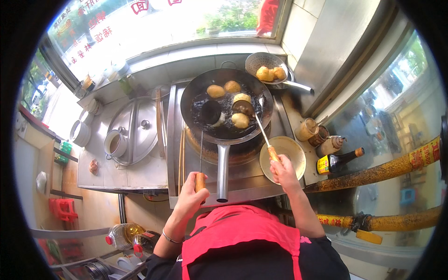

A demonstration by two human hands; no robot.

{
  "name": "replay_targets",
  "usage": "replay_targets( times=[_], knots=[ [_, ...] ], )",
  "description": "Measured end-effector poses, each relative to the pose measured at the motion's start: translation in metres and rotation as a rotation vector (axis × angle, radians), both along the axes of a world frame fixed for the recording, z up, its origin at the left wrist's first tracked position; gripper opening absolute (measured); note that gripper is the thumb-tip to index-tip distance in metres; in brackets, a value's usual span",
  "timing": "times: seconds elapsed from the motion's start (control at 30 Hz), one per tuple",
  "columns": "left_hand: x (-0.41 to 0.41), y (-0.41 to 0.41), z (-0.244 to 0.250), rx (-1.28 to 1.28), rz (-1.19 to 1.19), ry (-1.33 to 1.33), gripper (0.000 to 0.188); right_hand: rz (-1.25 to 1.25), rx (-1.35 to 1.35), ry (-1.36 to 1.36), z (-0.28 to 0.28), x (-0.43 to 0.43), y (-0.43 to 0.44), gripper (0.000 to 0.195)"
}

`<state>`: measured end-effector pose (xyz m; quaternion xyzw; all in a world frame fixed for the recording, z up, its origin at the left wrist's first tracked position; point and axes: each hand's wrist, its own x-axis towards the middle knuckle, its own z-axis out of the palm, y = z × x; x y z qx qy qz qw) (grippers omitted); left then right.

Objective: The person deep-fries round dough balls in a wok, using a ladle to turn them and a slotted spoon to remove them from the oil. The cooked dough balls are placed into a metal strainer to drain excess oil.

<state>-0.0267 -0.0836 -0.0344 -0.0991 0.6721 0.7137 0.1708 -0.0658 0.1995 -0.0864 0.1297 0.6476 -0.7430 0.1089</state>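
Observation:
My left hand (191, 194) grips the wooden handle of a long ladle (201, 150). Its dark round head (211, 112) sits in the oil on the wok's left side. In my right hand (285, 171) is another wooden-handled ladle (261, 127), its dark cup (243, 107) over the oil on the right. A pale fried cake (242, 98) touches or lies just behind that cup; I cannot tell which. Another cake (240, 120) floats in front, and two browner ones (224, 89) float at the back. The steel wok (224, 136) stands on the burner, its handle (223, 175) towards me.
A perforated strainer (254, 63) holding several browned cakes (271, 73) rests behind right. A cream bowl (297, 150) sits under my right forearm's side; jars (307, 129) and a sauce bottle (337, 161) stand beyond. Left are long chopsticks (182, 157), a lidded pot (143, 140) and a mug (115, 143).

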Motion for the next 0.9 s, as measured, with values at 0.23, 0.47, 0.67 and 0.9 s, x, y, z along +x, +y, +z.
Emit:
replay_targets(
  times=[0.23,0.47,0.67,0.9],
  knots=[
    [-0.011,-0.008,0.014,0.203,-0.060,-0.072,0.038,-0.071,-0.516,-0.132,-0.001,-0.010,-0.047,0.018],
    [-0.022,-0.029,0.018,0.459,-0.173,-0.256,0.039,-0.135,-0.625,-0.154,-0.022,-0.015,-0.083,0.017],
    [-0.039,-0.058,0.024,0.147,-0.166,-0.086,0.047,-0.173,0.540,0.211,-0.029,0.009,-0.057,0.040],
    [-0.043,-0.034,0.030,0.095,-0.074,0.083,0.045,-0.403,0.858,-0.260,-0.073,0.102,0.061,0.057]
  ],
)
